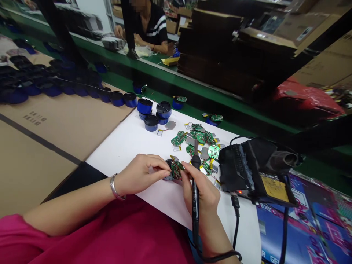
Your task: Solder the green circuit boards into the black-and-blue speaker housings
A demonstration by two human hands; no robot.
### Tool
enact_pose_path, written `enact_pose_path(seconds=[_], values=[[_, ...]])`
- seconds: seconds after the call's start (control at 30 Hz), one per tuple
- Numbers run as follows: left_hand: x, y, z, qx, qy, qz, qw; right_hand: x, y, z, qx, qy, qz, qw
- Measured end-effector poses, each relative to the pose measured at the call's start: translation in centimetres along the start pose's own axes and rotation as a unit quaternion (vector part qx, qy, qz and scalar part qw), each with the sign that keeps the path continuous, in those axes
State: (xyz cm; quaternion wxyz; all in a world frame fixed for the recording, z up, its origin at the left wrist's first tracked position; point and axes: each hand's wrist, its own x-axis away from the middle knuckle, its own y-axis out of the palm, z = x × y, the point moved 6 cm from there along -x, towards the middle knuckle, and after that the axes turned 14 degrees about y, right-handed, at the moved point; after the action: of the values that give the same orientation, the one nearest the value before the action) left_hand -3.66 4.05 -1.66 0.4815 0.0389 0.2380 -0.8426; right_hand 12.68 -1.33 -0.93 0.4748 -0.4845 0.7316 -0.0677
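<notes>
At the near edge of the white work surface, a green circuit board (176, 169) lies over a dark round housing (168, 177), with a small silver battery (174, 158) beside it. My left hand (145, 172) is closed in a pinch at the board's left edge; what its fingertips grip is too small to make out. My right hand (202, 187) holds a soldering iron (195, 205), its tip pointing up and away from the board. The thumb and index finger of that hand reach to the board's right side.
Several circuit boards with batteries (200, 137) are heaped behind my hands. Blue round housings (151, 123) stand at the back left, many more on the cardboard. A black soldering station (233, 168) with a yellow sponge (275, 189) sits right. A person (154, 27) works across the bench.
</notes>
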Motion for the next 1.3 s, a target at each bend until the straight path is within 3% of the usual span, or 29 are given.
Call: enact_pose_path(seconds=[0.17,0.3,0.5,0.7,1.17,1.3], values=[[-0.2,0.6,-0.5,0.028,-0.059,0.033,0.997,0.3,1.5,0.4,0.001,-0.028,-0.031,0.999],[-0.5,1.2,-0.9,0.039,-0.077,0.021,0.996,0.4,1.5,0.5,-0.006,-0.022,-0.032,0.999],[-1.1,1.4,-0.8,-0.003,-0.053,0.008,0.999,-0.4,0.2,0.8,-0.085,0.113,-0.045,0.989],[-1.3,1.5,-0.6,-0.003,-0.057,0.005,0.998,-0.5,0.3,1.3,-0.129,0.197,-0.072,0.969],[-1.4,1.5,-0.6,0.015,-0.053,-0.004,0.998,0.1,1.2,2.4,-0.221,0.273,-0.071,0.933],[-1.1,1.7,-0.7,0.027,-0.066,0.007,0.997,0.0,0.9,2.0,-0.203,0.261,-0.056,0.942]])
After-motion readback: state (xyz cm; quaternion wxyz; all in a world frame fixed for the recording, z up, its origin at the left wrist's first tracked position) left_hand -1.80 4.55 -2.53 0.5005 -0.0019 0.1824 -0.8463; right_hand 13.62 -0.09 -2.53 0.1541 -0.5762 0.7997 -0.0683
